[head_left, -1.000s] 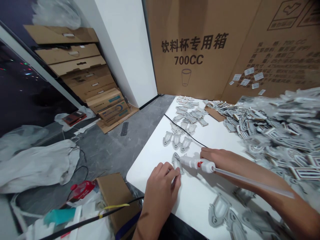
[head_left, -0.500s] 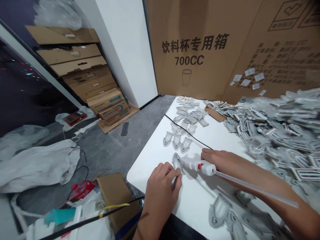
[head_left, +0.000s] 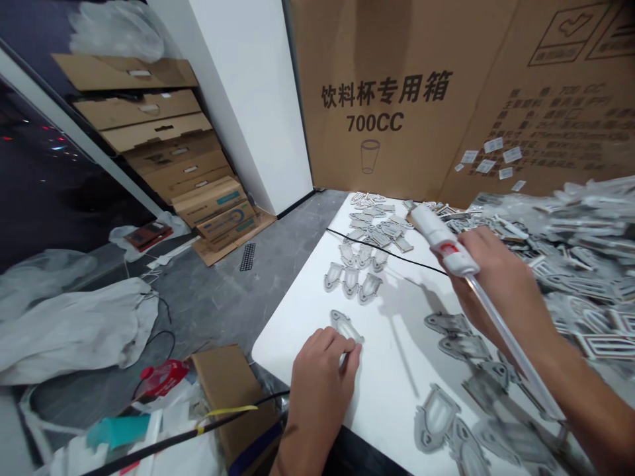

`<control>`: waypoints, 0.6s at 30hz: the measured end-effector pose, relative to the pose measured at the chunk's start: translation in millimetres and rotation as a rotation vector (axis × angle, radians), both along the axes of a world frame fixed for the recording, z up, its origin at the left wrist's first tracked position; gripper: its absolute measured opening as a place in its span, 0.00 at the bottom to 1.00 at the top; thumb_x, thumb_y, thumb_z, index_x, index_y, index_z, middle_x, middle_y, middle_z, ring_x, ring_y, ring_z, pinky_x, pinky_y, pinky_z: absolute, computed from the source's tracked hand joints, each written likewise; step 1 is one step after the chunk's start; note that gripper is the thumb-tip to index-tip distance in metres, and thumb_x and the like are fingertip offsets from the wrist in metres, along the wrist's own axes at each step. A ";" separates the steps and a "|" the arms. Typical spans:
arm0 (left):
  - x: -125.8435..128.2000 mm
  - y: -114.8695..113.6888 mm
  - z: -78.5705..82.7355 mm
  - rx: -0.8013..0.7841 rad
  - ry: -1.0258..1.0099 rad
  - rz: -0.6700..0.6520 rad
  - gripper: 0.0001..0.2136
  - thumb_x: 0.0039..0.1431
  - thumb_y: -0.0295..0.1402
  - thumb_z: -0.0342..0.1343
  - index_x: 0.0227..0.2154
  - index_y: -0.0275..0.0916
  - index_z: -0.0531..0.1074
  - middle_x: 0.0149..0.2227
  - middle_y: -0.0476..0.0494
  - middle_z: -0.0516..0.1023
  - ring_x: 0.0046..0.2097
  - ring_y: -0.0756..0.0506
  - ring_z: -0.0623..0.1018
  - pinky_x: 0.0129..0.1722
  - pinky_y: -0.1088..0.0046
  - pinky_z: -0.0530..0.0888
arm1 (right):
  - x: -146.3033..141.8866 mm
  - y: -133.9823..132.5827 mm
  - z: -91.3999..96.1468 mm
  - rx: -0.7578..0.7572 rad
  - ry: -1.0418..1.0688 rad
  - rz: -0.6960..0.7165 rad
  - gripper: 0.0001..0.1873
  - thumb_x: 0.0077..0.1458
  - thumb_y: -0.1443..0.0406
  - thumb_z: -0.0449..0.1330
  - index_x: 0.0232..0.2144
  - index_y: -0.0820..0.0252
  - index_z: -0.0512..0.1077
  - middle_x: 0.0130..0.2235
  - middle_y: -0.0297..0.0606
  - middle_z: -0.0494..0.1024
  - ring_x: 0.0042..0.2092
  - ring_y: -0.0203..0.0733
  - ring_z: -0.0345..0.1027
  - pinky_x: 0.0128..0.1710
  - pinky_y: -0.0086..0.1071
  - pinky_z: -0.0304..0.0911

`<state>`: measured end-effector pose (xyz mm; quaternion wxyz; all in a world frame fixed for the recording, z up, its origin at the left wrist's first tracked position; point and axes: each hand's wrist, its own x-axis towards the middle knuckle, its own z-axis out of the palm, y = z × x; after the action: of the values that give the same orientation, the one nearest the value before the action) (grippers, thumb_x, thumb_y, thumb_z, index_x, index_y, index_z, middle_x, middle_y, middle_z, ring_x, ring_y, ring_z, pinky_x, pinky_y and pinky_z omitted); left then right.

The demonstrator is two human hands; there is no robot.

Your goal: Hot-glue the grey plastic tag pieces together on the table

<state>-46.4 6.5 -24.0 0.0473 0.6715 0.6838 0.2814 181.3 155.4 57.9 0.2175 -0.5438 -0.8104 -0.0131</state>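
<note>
A small grey shield-shaped piece (head_left: pixel 344 322) lies near the front left of the white table (head_left: pixel 292 330). My left hand (head_left: pixel 325 370) pinches its near end between thumb and fingers. My right hand (head_left: pixel 496 284) is wrapped round a white hot glue gun (head_left: pixel 439 241) with a red mark, raised above the table. A long clear glue stick (head_left: pixel 516 350) juts from the gun's rear. The gun's tip points up and left, apart from the piece. Just beyond, several similar grey pieces (head_left: pixel 351 281) lie in rows.
A black cord (head_left: pixel 387 252) crosses the table. Loose grey pieces (head_left: pixel 439 413) lie at the front right, with a heap of bagged pieces (head_left: pixel 590 264) behind my right arm. A large cardboard box (head_left: pixel 387 59) stands at the back. An open carton (head_left: pixel 233 377) sits left of the table.
My right hand has lifted the glue gun up and to the right, away from the piece. My left hand stays in place; the piece in it has turned slightly.
</note>
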 end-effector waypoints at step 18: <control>-26.2 5.3 1.5 0.038 0.035 0.052 0.16 0.62 0.31 0.65 0.52 0.43 0.74 0.40 0.45 0.79 0.43 0.38 0.77 0.46 0.58 0.73 | 6.3 6.6 -9.1 -0.140 0.055 0.292 0.07 0.61 0.70 0.53 0.39 0.52 0.64 0.43 0.40 0.72 0.41 0.50 0.69 0.40 0.38 0.59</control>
<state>-72.6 11.8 -22.5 0.0154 0.6591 0.6963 0.2838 187.6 162.0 48.8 0.2009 -0.4343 -0.8734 0.0903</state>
